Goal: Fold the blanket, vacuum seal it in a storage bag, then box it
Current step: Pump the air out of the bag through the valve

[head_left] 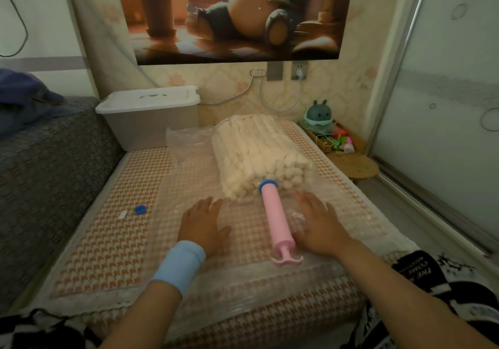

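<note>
A houndstooth-covered bed sits against a papered wall beside a grey sofa. The cream blanket lies on it inside the clear storage bag, the pink pump on the valve, a lidded box behind. The left hand and right hand lie spread flat on the bag.

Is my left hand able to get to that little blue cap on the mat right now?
Probably yes. The left hand lies flat and empty, and only bare mat separates it from the blue cap.

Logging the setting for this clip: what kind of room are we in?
Most likely a small bedroom at home. The work surface looks like a bed with a houndstooth cover, a cartoon poster hangs on wallpapered wall, and a plush toy sits on a bedside stool.
</note>
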